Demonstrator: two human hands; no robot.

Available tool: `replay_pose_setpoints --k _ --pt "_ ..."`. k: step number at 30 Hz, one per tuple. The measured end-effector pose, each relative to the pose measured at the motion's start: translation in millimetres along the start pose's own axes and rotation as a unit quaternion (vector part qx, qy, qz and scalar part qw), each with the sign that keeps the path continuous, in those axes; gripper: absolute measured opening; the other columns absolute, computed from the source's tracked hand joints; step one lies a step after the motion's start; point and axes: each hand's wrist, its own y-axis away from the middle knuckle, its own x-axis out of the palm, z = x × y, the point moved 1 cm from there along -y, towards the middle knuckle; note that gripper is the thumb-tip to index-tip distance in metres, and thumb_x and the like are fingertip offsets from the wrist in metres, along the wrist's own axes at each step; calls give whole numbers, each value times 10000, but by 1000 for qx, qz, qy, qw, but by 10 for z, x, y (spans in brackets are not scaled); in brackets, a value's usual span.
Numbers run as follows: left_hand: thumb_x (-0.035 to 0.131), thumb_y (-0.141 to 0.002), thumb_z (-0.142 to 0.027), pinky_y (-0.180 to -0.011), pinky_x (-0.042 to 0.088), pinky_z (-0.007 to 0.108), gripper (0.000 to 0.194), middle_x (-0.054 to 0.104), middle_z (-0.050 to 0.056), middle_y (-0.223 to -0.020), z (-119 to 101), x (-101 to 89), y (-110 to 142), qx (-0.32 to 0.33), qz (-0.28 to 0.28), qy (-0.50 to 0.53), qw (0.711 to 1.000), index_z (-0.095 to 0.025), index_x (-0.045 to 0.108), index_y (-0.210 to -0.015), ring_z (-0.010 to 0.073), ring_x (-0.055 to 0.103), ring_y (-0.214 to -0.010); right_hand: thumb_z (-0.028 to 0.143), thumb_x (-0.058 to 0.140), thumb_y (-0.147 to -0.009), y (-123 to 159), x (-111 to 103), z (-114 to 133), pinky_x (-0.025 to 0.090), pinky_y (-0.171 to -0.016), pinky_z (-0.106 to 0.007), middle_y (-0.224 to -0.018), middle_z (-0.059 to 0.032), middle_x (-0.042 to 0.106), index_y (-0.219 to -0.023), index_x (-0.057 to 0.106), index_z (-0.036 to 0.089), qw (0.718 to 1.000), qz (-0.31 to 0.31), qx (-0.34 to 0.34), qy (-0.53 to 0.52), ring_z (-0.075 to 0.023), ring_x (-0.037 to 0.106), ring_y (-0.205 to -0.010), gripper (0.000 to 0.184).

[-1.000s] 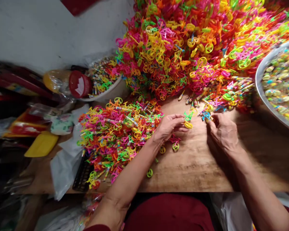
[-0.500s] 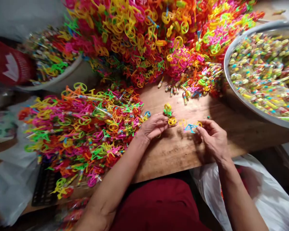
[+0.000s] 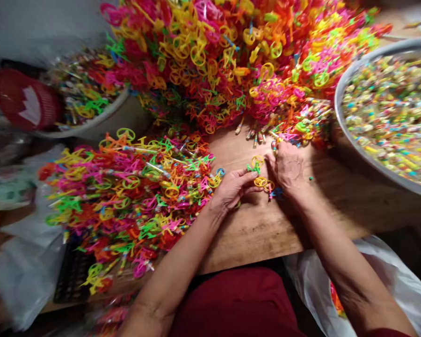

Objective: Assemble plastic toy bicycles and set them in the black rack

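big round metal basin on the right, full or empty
Full, or close to it: small multicoloured pieces spread across the inside of the round grey metal basin, hiding its bottom.

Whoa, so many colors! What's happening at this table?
Someone is working at a wooden table with both hands. The left hand holds a small green and yellow plastic piece. The right hand reaches down by a few small candy-like tubes; whether it grips one is hidden. Bright plastic pieces are heaped behind and to the left, and a metal-rimmed basin stands at the right.
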Motion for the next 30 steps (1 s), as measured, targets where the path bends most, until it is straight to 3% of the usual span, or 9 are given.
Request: replay_pose_setpoints --k 4,8,12,15,19,23,26,30 --pt "633 -908 -64 -659 614 253 92 765 103 -793 11 -141 25 0 0 -7 1000 -64 701 -847 149 728 -662 194 541 -931 21 -15 -49 489 -814 -422 -1036 -187 673 -1005 690 127 1000 27 -10 9 -303 593 -954 179" --pt "623 -915 -87 -681 621 267 96 777 114 -828 50 -180 57 -10 40 -5 999 -72 701 -861 165 744 -696 264 575 -955 413 -396 -119 527 -775 -375 -952 -113 679 -1054 729 180 983 1 -111 -144 -241 637 -871 202" --pt "608 -920 -101 -681 628 287 91 783 114 -851 89 -146 98 -29 100 15 994 -86 699 -920 178 755 -703 213 584 -974 827 -640 -73 570 -796 -340 -1070 -73 768 -1165 718 233 953 26 -112 -280 -206 728 -900 234" --pt "679 -892 -153 -658 623 281 113 792 115 -933 131 -141 131 -43 128 5 991 -98 714 -984 182 760 -706 174 588 -970 956 -631 24 584 -823 -334 -1093 -66 777 -1238 714 254 934 26 -116 -338 -202 740 -941 307" --pt "744 -857 -198 -637 598 253 154 789 110 -991 182 -160 174 -33 122 3 992 -103 737 -979 153 740 -691 179 612 -966 967 -598 144 582 -793 -318 -1010 -58 771 -1241 729 254 926 -4 -114 -360 -180 723 -875 308" --pt "748 -847 -183 -671 600 270 110 777 88 -874 200 -151 205 -39 105 23 993 -100 740 -918 155 725 -685 239 665 -956 1000 -620 153 573 -693 -299 -947 -48 768 -1123 771 247 921 -57 -29 -384 -167 712 -792 198" --pt "746 -844 -159 -671 601 253 101 775 96 -868 221 -121 202 -40 105 23 993 -86 751 -913 149 722 -714 288 689 -950 1044 -618 113 570 -644 -285 -922 -38 769 -1035 780 236 908 -33 17 -418 -153 708 -739 135" --pt "807 -805 -212 -689 604 253 206 781 122 -899 277 -83 180 -38 153 19 987 -66 764 -943 160 730 -745 272 697 -949 1091 -602 79 582 -696 -285 -951 -34 768 -1047 773 241 894 -16 13 -448 -154 712 -799 128"
